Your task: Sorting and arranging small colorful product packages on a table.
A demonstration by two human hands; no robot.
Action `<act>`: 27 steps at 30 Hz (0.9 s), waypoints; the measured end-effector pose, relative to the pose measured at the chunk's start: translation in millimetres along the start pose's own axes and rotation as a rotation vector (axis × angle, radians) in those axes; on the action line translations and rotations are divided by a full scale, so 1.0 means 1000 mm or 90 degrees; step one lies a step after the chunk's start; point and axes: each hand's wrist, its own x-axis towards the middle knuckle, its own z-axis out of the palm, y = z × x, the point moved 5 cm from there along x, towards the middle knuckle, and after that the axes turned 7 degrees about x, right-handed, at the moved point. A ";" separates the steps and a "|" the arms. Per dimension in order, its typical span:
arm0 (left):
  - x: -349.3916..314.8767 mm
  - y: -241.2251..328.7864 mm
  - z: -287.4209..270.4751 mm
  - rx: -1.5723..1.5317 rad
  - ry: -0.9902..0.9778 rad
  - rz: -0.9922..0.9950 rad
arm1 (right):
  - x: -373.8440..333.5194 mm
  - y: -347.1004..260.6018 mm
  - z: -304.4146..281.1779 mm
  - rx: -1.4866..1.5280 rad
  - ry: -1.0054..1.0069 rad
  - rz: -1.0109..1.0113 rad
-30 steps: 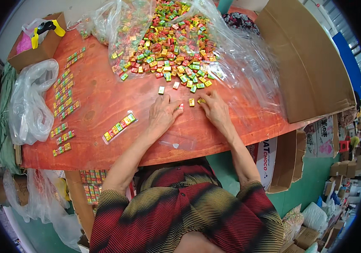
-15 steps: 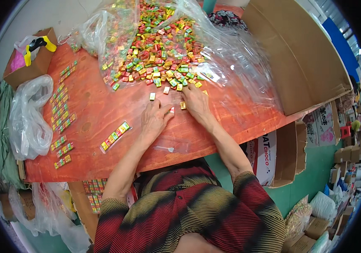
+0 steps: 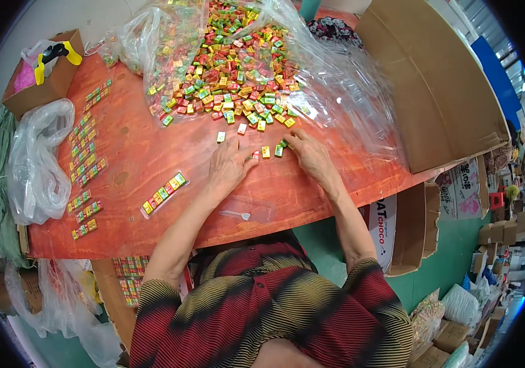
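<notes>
My left hand [image 3: 230, 165] rests on the red table [image 3: 133, 147] with thumb and forefinger closed around a small red box [image 3: 255, 155]. Next to it stands a yellow box [image 3: 266, 151], untouched. My right hand [image 3: 312, 156] pinches a small green box [image 3: 284, 143] beside a yellow-green box [image 3: 279, 151]. Beyond my hands lie three loose pieces, among them a pale green box [image 3: 221, 137] and a red-and-white box [image 3: 242, 129]. A large heap of the same small boxes [image 3: 232, 80] spills from clear plastic film.
Left of my arm lies a clear-wrapped row of boxes [image 3: 164, 194]; more rows [image 3: 83, 147] line the table's left side. A flat clear sleeve [image 3: 253, 210] lies near the front edge. A bundled plastic bag [image 3: 40, 162] and an open carton [image 3: 48, 76] stand left, a large carton [image 3: 434, 80] right.
My right hand has drawn back from the heap toward me and slightly right, bringing a green box beside the yellow one. My left hand stays at the red box.
</notes>
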 end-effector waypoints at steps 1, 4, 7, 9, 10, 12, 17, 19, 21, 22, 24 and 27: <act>0.002 -0.001 0.003 0.004 -0.029 -0.009 | 0.002 0.001 0.004 0.004 -0.050 -0.015; 0.003 0.000 0.005 0.007 -0.057 -0.023 | -0.001 -0.002 -0.009 0.076 0.009 0.064; 0.003 0.000 0.004 0.007 -0.054 -0.019 | -0.005 -0.002 -0.002 0.067 0.014 0.068; 0.003 0.000 0.004 0.010 -0.050 -0.015 | -0.001 -0.007 0.003 0.088 0.023 0.085; 0.003 0.000 0.004 0.008 -0.044 -0.013 | 0.001 -0.008 0.004 0.109 0.031 0.099; 0.003 0.001 0.004 0.004 -0.039 -0.009 | 0.009 -0.004 0.010 0.044 0.014 0.088; 0.002 0.000 0.003 0.016 -0.033 -0.010 | 0.017 -0.001 0.010 -0.011 -0.024 0.103; 0.002 0.002 0.002 0.020 -0.035 -0.010 | 0.010 0.005 0.009 0.020 0.043 0.087; 0.003 0.002 0.002 0.024 -0.038 -0.013 | -0.003 0.007 0.007 0.040 0.044 0.095; 0.003 0.002 0.003 0.020 -0.036 -0.013 | -0.009 0.006 0.006 0.061 0.045 0.104; 0.003 0.000 0.004 0.016 -0.034 -0.014 | -0.016 0.005 0.008 0.059 0.044 0.086; 0.006 -0.003 0.006 0.014 -0.047 -0.012 | -0.018 0.003 0.003 0.067 0.039 0.093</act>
